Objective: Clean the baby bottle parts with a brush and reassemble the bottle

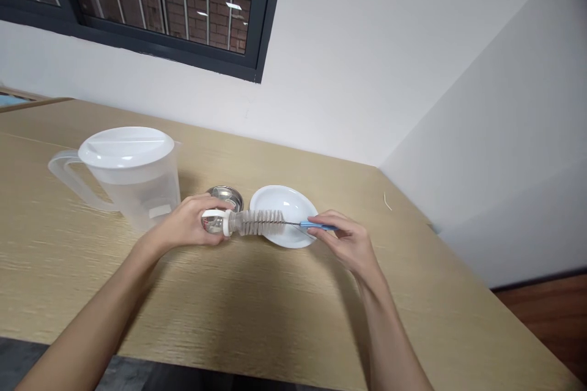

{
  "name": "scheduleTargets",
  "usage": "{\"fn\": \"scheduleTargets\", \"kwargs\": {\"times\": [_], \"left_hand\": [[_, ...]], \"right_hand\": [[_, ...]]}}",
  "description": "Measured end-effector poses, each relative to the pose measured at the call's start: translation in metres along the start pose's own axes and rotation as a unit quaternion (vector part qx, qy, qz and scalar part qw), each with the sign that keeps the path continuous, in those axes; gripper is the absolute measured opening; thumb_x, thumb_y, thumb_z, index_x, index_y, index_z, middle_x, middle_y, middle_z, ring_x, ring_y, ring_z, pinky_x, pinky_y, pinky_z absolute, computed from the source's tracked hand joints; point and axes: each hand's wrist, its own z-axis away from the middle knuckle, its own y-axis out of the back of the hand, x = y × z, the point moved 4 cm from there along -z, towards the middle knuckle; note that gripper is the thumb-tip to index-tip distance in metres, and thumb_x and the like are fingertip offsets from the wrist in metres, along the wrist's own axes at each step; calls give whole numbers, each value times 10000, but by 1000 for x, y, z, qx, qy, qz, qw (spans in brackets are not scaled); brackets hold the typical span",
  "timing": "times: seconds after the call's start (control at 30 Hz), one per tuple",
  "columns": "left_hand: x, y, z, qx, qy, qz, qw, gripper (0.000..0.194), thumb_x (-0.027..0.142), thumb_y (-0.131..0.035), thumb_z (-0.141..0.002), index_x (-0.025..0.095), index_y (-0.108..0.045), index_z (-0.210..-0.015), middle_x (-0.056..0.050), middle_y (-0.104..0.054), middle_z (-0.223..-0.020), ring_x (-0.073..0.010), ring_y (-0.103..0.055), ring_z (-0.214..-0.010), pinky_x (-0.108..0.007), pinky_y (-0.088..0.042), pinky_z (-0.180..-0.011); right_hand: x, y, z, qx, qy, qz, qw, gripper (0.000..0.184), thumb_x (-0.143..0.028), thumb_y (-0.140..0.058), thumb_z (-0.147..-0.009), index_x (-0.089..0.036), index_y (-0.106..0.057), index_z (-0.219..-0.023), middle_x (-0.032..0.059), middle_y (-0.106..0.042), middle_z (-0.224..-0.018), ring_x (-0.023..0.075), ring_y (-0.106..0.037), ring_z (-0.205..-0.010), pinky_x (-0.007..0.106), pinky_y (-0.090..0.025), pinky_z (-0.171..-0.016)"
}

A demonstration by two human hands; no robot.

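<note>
My left hand [195, 220] is closed round a small clear bottle [213, 224] with a white collar and white handle, tipped on its side so its mouth faces right. My right hand [343, 235] pinches the blue handle of a bottle brush [263, 222]. The brush lies level, its bristle tip at the bottle's mouth; how far it reaches inside I cannot tell. Below the brush is a white bowl [279, 197] on the table. Behind my left hand stands a shiny metal bowl [232, 193], partly hidden by the bottle and fingers.
On the left of the wooden table [192, 305] stands a translucent lidded pitcher [137, 177], its handle to the left. A thin pale strip [387, 201] lies at the right. The wall and a barred window [160, 0] rise behind the table.
</note>
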Motion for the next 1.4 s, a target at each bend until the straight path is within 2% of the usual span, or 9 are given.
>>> {"fn": "scheduleTargets", "kwargs": {"times": [0.2, 0.33, 0.57, 0.77, 1.0, 1.1, 1.2, 1.3, 1.4], "left_hand": [[-4, -2, -1, -36, 14, 24, 999, 514, 410, -816, -626, 245, -688, -1095, -21, -735, -1053, -205, -671, -888, -280, -487, -771], [-6, -3, -1, -29, 32, 12, 999, 601, 496, -832, -590, 249, -678, -1117, -27, -732, -1070, -218, -671, -909, -290, -488, -786], [-5, -2, 0, -22, 44, 5, 999, 460, 387, -775, -641, 239, -684, -1067, -4, -739, -961, -178, -666, -792, -255, -478, -699], [-3, -2, 3, -8, 9, -29, 999, 483, 333, -758, -633, 237, -665, -1097, -22, -728, -1014, -201, -668, -860, -284, -488, -776], [6, 2, 2, 10, -32, -70, 997, 439, 306, -720, -651, 219, -665, -1078, -39, -724, -981, -198, -668, -843, -274, -495, -739], [3, 4, 2, 12, -7, -52, 999, 462, 329, -740, -641, 228, -667, -1086, -23, -728, -967, -186, -667, -807, -259, -494, -705], [-2, 4, 3, -9, 38, -15, 999, 469, 365, -763, -634, 235, -673, -1076, 10, -733, -876, -158, -648, -692, -245, -479, -631], [-5, 5, 4, -14, 58, -1, 998, 472, 393, -771, -636, 237, -677, -1072, 10, -737, -885, -153, -641, -672, -253, -483, -640], [-4, 6, 4, -6, 49, 4, 999, 464, 388, -770, -635, 234, -677, -1063, -11, -735, -978, -174, -659, -750, -271, -493, -692]], "right_hand": [[4, 1, 1, -23, 15, 24, 999, 171, -293, -709, -850, -280, -754, -1014, 45, -715, -927, 182, -653, -824, 311, -519, -648], [2, -2, 0, -15, 7, 47, 999, 222, -322, -762, -796, -261, -735, -1009, 56, -700, -963, 191, -651, -830, 302, -514, -623], [-5, -5, 2, -22, 54, 47, 997, 209, -261, -694, -862, -290, -745, -1063, 50, -680, -928, 161, -621, -783, 268, -478, -554], [-3, -3, 3, -38, 32, 44, 998, 201, -308, -704, -854, -290, -755, -1048, 30, -647, -808, 147, -585, -687, 280, -472, -549], [0, -5, 2, -55, -10, 54, 997, 158, -341, -730, -829, -265, -763, -964, 14, -610, -773, 133, -554, -653, 265, -444, -529], [-4, -8, 2, -15, 39, 88, 995, 197, -307, -699, -859, -275, -742, -1049, 44, -645, -895, 165, -591, -754, 297, -482, -609], [-10, -12, 3, 31, 124, 175, 976, 343, -231, -653, -889, -317, -675, -1221, 64, -645, -984, 204, -586, -875, 367, -490, -770], [-13, -15, 6, 42, 174, 244, 953, 436, -179, -624, -898, -337, -618, -1303, 66, -652, -985, 209, -555, -846, 380, -466, -782], [-12, -15, 7, 23, 181, 269, 946, 434, -169, -598, -911, -326, -604, -1316, 67, -663, -965, 208, -534, -816, 369, -450, -759]]}}
